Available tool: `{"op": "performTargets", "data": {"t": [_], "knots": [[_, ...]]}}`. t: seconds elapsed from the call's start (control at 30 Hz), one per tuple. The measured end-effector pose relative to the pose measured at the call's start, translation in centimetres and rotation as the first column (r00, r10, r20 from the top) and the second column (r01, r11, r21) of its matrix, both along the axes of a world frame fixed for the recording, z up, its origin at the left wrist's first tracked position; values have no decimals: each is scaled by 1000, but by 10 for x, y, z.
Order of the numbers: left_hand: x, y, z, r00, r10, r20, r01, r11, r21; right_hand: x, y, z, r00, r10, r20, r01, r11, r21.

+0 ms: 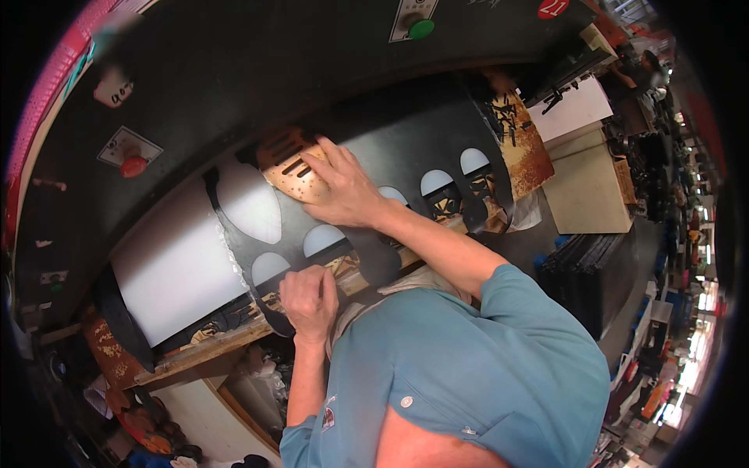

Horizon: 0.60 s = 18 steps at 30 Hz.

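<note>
My right hand (pixel 343 187) grips a tan, sole-shaped cutting die (pixel 300 175) with dark slots and small dots, fingers along its right side. Beneath it lies a black sheet (pixel 382 148) with sole-shaped cut-outs, through which a white board (pixel 183 261) shows. One full cut-out (pixel 248 199) is just left of the die. Several rounded half cut-outs line the sheet's near edge. My left hand (pixel 308 300) is closed in a loose fist at that edge, close to a half cut-out; what its fingers hold, if anything, is hidden.
A black machine beam (pixel 257 70) overhangs the far side, bearing a red button (pixel 133 165) and a green button (pixel 421 30). Black scraps lie on a rusty plate (pixel 519 148) at right. Beyond stand a pale box (pixel 589 187) and stacked black sheets (pixel 597 277). A wooden rail (pixel 207 355) runs along the near edge.
</note>
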<state>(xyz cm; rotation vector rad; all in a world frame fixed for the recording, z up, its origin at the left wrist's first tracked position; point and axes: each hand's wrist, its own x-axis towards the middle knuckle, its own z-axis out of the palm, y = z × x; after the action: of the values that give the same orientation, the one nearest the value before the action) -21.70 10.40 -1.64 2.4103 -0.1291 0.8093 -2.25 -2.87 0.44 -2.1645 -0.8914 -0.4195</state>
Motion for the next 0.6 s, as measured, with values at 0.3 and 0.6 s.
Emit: {"op": "performTargets", "data": {"t": [0.3, 0.6], "knots": [[-7, -1, -10, 996, 68, 65, -70, 997, 32, 46, -118, 107, 942, -257, 215, 124, 864, 488], [1, -13, 10, 986, 149, 73, -159, 975, 153, -38, -172, 21, 928, -264, -265, 348, 867, 356]]}}
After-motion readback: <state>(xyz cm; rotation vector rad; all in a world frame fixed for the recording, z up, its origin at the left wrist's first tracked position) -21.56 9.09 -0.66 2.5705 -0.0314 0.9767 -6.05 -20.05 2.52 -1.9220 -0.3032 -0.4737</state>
